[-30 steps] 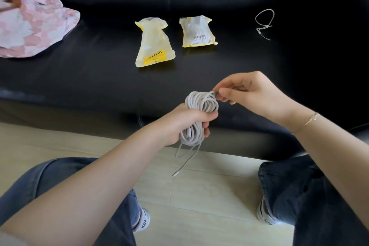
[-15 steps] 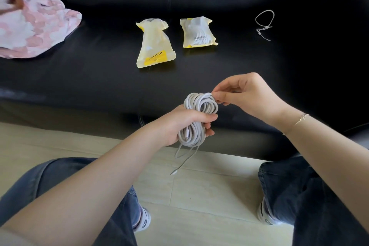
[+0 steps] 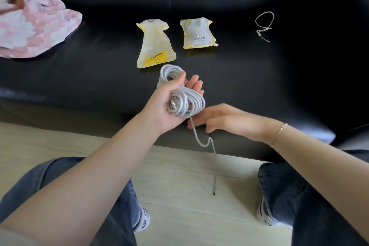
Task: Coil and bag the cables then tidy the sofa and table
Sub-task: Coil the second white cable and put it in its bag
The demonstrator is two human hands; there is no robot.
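Seen from above, both bare forearms reach forward from the lower corners. The left hand (image 3: 169, 104) is turned palm up, its thumb pressed across a coil (image 3: 182, 94) that lies on the open fingers, which point away from the body. The right hand (image 3: 221, 121) sits just beside and below it, palm down, fingers extended toward the left with the tips under the coil's lower edge; whether they pinch the loose strand cannot be told. A thin bracelet (image 3: 279, 134) circles the right wrist.
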